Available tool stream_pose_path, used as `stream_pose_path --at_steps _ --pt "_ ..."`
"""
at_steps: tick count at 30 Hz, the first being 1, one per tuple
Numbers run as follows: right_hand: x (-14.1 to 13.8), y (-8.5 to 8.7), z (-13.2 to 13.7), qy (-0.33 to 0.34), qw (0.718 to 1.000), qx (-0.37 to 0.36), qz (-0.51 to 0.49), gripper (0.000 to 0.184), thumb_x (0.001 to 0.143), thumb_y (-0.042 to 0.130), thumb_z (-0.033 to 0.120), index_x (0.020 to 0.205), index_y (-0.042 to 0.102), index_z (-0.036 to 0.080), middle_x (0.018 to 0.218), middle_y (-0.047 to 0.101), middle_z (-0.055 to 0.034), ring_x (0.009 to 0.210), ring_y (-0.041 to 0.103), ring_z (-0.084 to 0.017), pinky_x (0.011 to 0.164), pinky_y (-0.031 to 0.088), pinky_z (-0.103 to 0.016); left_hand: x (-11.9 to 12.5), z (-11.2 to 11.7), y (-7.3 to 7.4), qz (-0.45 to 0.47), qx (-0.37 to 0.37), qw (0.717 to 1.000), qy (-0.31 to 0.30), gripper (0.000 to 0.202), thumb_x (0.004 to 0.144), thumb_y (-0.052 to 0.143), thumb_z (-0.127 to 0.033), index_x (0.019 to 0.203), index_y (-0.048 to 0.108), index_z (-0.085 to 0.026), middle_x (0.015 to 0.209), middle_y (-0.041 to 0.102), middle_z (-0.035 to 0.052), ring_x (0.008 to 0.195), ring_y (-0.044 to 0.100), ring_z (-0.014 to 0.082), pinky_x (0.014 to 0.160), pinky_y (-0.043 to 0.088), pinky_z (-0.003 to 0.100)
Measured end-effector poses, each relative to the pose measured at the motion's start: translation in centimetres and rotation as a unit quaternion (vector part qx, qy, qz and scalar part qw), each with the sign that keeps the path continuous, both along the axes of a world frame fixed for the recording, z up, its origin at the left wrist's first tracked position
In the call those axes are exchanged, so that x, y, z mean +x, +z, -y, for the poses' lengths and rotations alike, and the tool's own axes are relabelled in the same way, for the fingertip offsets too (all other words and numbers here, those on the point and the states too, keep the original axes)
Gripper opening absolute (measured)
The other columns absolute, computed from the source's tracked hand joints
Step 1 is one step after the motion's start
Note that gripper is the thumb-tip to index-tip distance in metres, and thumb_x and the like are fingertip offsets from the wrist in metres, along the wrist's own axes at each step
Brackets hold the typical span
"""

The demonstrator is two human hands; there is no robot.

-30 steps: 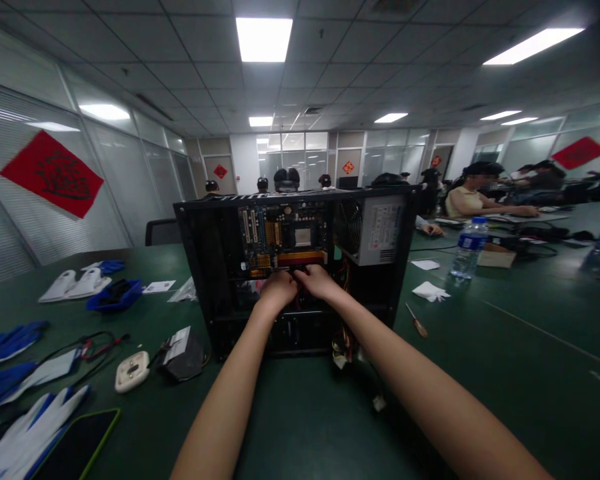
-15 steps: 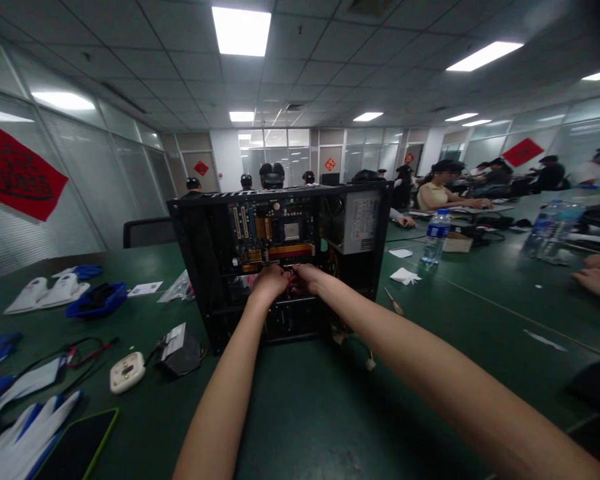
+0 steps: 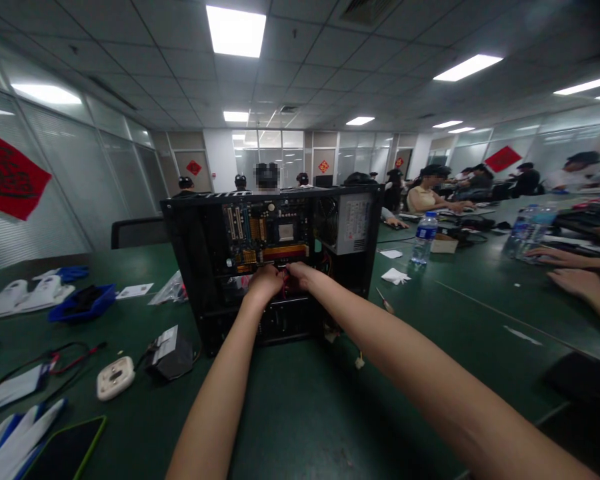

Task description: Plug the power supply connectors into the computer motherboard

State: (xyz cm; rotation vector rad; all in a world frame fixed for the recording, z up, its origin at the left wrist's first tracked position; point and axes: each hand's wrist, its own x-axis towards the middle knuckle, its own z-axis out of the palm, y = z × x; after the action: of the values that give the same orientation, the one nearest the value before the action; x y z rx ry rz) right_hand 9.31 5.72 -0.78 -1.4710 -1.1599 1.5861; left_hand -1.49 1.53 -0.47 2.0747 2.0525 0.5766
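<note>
An opened black computer case (image 3: 200,313) stands upright on the green table, its inside facing me. Both hands reach into it, just below the motherboard (image 3: 280,219). My left hand (image 3: 267,280) is closed, fingertips pinched on thin red and dark wires (image 3: 285,285). Close beside it, my right hand (image 3: 300,275) is closed on the same wires. The wire ends are too small and hidden to make out. At the upper right of the case sits the power supply (image 3: 354,223). A loose white connector (image 3: 359,361) hangs out at the bottom.
On the left lie a dark grey block (image 3: 169,357), a white square object (image 3: 115,378), a phone (image 3: 65,450), gloves (image 3: 23,433) and a blue tray (image 3: 83,305). To the right are a screwdriver (image 3: 386,301), water bottle (image 3: 425,239) and another person's hands (image 3: 575,280).
The view has turned slightly, so everything sits a little further left. My hands stay at the wires, fingertips slightly shifted. At the right, another person's hands have come further into view.
</note>
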Motion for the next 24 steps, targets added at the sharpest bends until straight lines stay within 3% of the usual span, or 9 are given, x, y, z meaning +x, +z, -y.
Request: stream_pose_path --at_steps 8,15,19,24 --pt "2.2 0.6 -0.4 0.113 0.992 0.012 0.058 0.038 0.107 0.029 0.028 0.079 0.051 0.016 0.059 0.056 -0.0003 0.048 0.057 -0.013 0.052 0.048 -0.024 0.1 0.1 0.0 -0.009 0.006 1.000 -0.005 0.038 0.095 0.047 -0.041 0.095 0.076 -0.017 0.105 0.075 0.0167 0.095 0.071 0.0254 0.075 0.048 0.030" --pt "3.3 0.1 -0.2 0.153 0.966 0.103 0.182 0.046 0.108 0.024 0.038 0.081 0.054 0.016 0.061 0.060 -0.0018 0.048 0.061 -0.015 0.057 0.050 -0.028 0.3 0.2 0.4 -0.022 0.013 1.000 0.007 0.040 0.095 0.044 -0.041 0.096 0.076 -0.017 0.110 0.074 0.0187 0.100 0.071 0.0293 0.079 0.051 0.034" --pt "4.1 -0.3 -0.1 0.148 0.927 0.191 0.287 0.042 0.106 0.031 0.032 0.082 0.061 0.014 0.071 0.068 -0.0094 0.057 0.066 -0.020 0.061 0.050 -0.030 0.6 -0.1 0.4 -0.037 0.029 0.999 0.020 0.041 0.096 0.043 -0.039 0.104 0.074 -0.014 0.115 0.072 0.0218 0.108 0.069 0.0319 0.085 0.051 0.037" --pt "5.0 -0.7 0.6 0.145 0.849 0.318 0.397 0.028 0.099 0.042 0.017 0.093 0.069 0.010 0.108 0.072 -0.0215 0.101 0.069 -0.028 0.081 0.047 -0.030 0.7 -0.6 0.1 -0.045 0.031 0.998 0.027 0.043 0.097 0.041 -0.038 0.108 0.074 -0.013 0.114 0.072 0.0219 0.108 0.070 0.0325 0.085 0.052 0.037"
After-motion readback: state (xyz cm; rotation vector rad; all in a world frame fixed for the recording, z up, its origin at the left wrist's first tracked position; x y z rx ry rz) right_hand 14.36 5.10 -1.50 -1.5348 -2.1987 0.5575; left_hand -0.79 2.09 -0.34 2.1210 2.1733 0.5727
